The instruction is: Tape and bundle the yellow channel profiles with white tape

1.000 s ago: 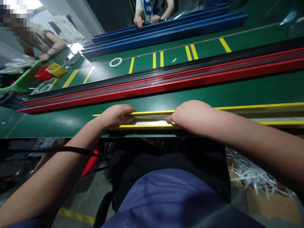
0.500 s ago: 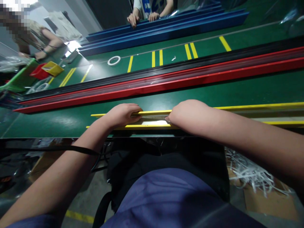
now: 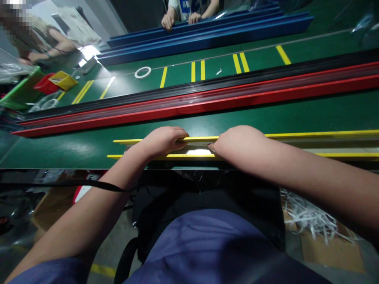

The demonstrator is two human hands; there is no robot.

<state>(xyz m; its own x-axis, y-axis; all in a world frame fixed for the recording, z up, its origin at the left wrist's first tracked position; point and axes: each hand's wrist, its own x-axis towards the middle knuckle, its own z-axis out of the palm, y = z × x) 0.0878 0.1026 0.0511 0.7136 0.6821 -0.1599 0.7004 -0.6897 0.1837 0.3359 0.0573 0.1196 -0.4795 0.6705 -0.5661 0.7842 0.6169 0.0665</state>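
Yellow rail (image 3: 203, 138): probably stiff, light; grip edges. Left hand (image 3: 164, 141), right hand (image 3: 241, 142) on it (fingers part-hidden; clamped? cannot tell).

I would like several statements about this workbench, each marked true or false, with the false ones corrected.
1. The left hand and right hand are both at the yellow-edged channel. True.
2. The red rail is farther from the person than the blue rails. False: the blue rails are farther.
3. A white ring lies on the green table. True.
4. In the picture, the yellow box is left of the red box. False: it is right of it.
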